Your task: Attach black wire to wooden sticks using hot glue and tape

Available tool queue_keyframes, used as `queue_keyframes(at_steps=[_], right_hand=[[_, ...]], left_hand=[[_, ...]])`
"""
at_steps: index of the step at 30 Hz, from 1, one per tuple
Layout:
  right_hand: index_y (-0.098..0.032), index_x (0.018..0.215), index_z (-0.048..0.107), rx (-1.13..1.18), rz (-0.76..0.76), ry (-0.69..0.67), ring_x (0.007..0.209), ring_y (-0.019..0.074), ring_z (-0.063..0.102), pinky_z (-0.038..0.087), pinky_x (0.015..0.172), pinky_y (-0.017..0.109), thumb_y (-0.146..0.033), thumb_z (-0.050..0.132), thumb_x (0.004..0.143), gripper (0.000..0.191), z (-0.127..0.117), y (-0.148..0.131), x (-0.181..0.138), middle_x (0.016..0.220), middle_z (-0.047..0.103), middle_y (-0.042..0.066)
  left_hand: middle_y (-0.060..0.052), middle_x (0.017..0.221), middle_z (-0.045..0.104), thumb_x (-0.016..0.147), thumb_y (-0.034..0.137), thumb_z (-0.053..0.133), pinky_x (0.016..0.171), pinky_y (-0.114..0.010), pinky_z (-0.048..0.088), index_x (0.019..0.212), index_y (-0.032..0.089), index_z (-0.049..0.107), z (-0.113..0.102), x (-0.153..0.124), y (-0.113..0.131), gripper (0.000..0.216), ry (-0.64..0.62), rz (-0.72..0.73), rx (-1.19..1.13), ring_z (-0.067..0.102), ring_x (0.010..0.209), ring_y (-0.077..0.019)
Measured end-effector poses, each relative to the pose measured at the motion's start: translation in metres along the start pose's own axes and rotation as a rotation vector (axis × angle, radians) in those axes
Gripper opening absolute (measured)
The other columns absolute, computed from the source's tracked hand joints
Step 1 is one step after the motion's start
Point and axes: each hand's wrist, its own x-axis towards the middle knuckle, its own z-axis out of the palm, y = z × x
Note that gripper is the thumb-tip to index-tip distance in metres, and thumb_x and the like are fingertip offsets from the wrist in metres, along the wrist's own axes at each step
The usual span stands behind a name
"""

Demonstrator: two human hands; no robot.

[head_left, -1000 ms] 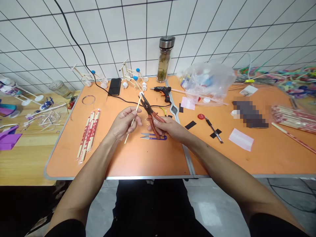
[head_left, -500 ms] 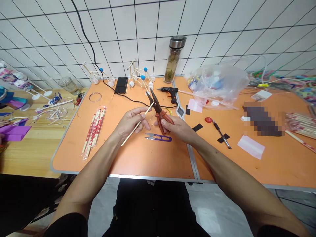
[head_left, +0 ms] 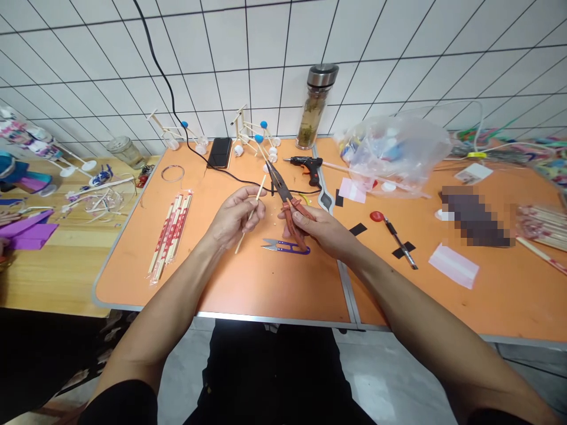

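Between the thumb and fingers of my left hand (head_left: 239, 217) is a thin wooden chopstick (head_left: 261, 188), tilted with its upper end near the plier jaws but apart from them. My right hand (head_left: 319, 231) grips long-nose pliers (head_left: 282, 192) by their red-brown handles; the dark jaws point up and away, nearly closed. Below the pliers lie purple-handled thread snips (head_left: 283, 246) on the orange table (head_left: 274, 289). Small pale bits lie on the table between my hands.
Wrapped chopsticks (head_left: 172, 233) lie on the left. Farther back are a phone (head_left: 219, 153), stick models (head_left: 248, 133), a glass bottle (head_left: 312, 109) and a black glue gun (head_left: 308, 167) with its cable. A plastic bag (head_left: 394, 153), pen (head_left: 401, 243) and black tape pieces lie right.
The chopstick has come out of the plier jaws and moved slightly left, now held more upright. The plier jaws have closed together.
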Motion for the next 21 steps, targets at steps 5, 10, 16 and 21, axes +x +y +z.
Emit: queue_keyframes(at_steps=[5,10,16,21], right_hand=[[-0.019,0.124,0.072,0.192,0.108,-0.159,0.056,0.0149,0.063,0.041,0.048,0.026,-0.085,0.077,0.094,0.072,0.011,0.000,-0.003,0.080,0.078,0.005],[-0.022,0.114,0.067,0.182,0.123,-0.189,0.048,0.0108,0.055,0.045,0.047,0.027,-0.088,0.077,0.092,0.070,0.016,-0.003,-0.004,0.083,0.075,0.000],[-0.029,0.135,0.063,-0.395,-0.073,0.146,0.111,0.0316,0.079,0.064,0.095,0.046,-0.041,0.101,0.078,0.070,0.024,0.007,-0.004,0.136,0.077,0.012],[-0.025,0.136,0.061,-0.728,-0.232,0.263,0.137,0.0425,0.070,0.056,0.113,0.057,-0.023,0.079,0.081,0.058,0.033,0.009,-0.006,0.139,0.076,0.017]], left_hand=[[0.005,0.060,0.065,0.086,0.058,0.094,0.043,-0.022,0.017,0.127,0.015,0.070,0.005,-0.001,-0.003,0.064,-0.068,-0.047,-0.012,0.033,0.039,-0.0053],[0.003,0.060,0.066,0.081,0.061,0.099,0.042,-0.022,0.015,0.114,0.015,0.071,0.005,0.000,-0.007,0.063,-0.083,-0.092,-0.012,0.034,0.039,-0.0047],[0.003,0.059,0.064,0.082,0.058,0.097,0.043,-0.021,0.016,0.111,0.014,0.075,0.004,0.001,-0.010,0.057,-0.062,-0.095,-0.002,0.032,0.040,-0.0046],[0.003,0.059,0.066,0.082,0.058,0.097,0.043,-0.021,0.015,0.113,0.014,0.074,0.005,-0.001,-0.006,0.058,-0.055,-0.093,0.013,0.031,0.040,-0.0046]])
